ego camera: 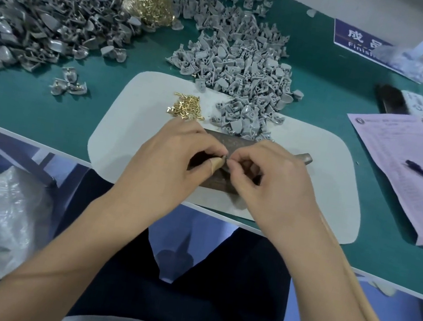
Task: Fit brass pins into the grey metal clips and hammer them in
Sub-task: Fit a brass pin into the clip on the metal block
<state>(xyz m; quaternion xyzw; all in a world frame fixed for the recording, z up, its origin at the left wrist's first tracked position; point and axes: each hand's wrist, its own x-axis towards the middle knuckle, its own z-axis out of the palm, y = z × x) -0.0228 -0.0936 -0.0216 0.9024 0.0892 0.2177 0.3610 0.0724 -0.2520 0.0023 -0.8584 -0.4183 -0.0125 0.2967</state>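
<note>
Most of the job looks left: beyond your fingers the green worktop [45,110] carries a big heap of pale grey metal clips [238,61]. Small brass pins [185,107] lie just beyond your left hand [166,158]. Both hands' fingers, right hand [271,179] included, pinch closed on one clip between them.

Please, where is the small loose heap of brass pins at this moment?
In the head view, the loose brass pins lie on the white mat, just beyond the left hand and directly left of a small heap of grey clips.
</note>
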